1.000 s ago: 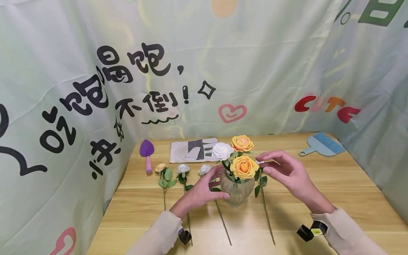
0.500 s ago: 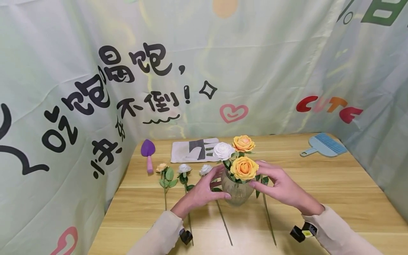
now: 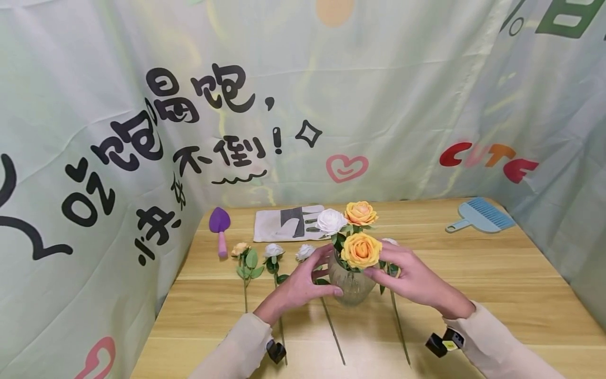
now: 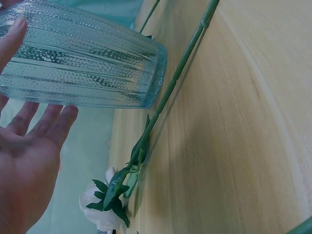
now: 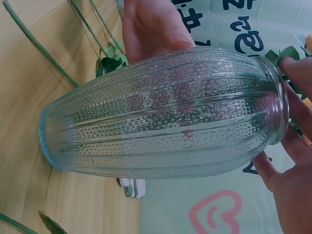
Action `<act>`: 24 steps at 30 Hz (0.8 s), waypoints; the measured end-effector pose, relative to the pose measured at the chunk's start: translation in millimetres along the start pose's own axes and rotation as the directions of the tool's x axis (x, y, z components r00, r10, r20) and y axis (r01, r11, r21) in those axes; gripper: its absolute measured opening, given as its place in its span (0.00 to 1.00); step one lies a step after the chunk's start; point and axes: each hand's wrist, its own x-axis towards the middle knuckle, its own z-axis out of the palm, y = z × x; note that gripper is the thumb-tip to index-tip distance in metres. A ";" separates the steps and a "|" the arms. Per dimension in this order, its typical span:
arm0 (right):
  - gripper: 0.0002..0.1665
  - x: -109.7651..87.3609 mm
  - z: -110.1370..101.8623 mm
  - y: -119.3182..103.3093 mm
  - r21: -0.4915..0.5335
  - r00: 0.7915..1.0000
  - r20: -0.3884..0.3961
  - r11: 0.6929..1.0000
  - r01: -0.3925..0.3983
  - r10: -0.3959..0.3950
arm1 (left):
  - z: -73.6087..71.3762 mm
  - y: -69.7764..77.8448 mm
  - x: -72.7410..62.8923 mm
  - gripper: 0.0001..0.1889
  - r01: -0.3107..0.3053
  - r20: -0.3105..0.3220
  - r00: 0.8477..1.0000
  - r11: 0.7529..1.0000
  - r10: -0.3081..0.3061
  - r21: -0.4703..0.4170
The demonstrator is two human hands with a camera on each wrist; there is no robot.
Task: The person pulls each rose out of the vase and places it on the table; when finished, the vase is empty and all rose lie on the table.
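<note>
Head: left hand (image 3: 300, 284) curls round the left side of the glass vase (image 3: 351, 288), which stands on the bench (image 3: 478, 279), opening upward, long axis vertical. Right hand (image 3: 414, 276) at the front yellow rose (image 3: 361, 250); bench's right edge well apart.
Left wrist: thumb and fingers on opposite sides of the vase; white rose (image 4: 102, 222) near.
Right wrist: thumb and fingers straddle the rim (image 5: 281, 117); whether pinching anything, cannot tell.

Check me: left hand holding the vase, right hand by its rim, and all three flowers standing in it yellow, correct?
Not quite: one is a white flower, as the head view shows; only the other two flowers are yellow. The left hand does hold the vase, with the right hand by its rim.
</note>
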 end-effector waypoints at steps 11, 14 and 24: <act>0.27 9.9 -5.4 -7.6 0.250 0.988 -0.156 0.968 0.033 0.006 | -0.2 0.1 -1.8 0.53 0.016 -0.003 1.000 1.000 -0.016 0.018; 0.29 11.6 -6.4 -8.7 0.284 0.974 -0.224 0.958 0.041 0.024 | -0.2 -0.5 -2.0 0.54 0.019 -0.006 1.000 1.000 -0.019 0.023; 0.36 13.2 -10.6 -10.3 0.285 0.911 -0.392 0.958 -0.016 0.132 | 0.6 -0.3 -1.4 0.53 0.015 -0.012 1.000 1.000 -0.015 0.017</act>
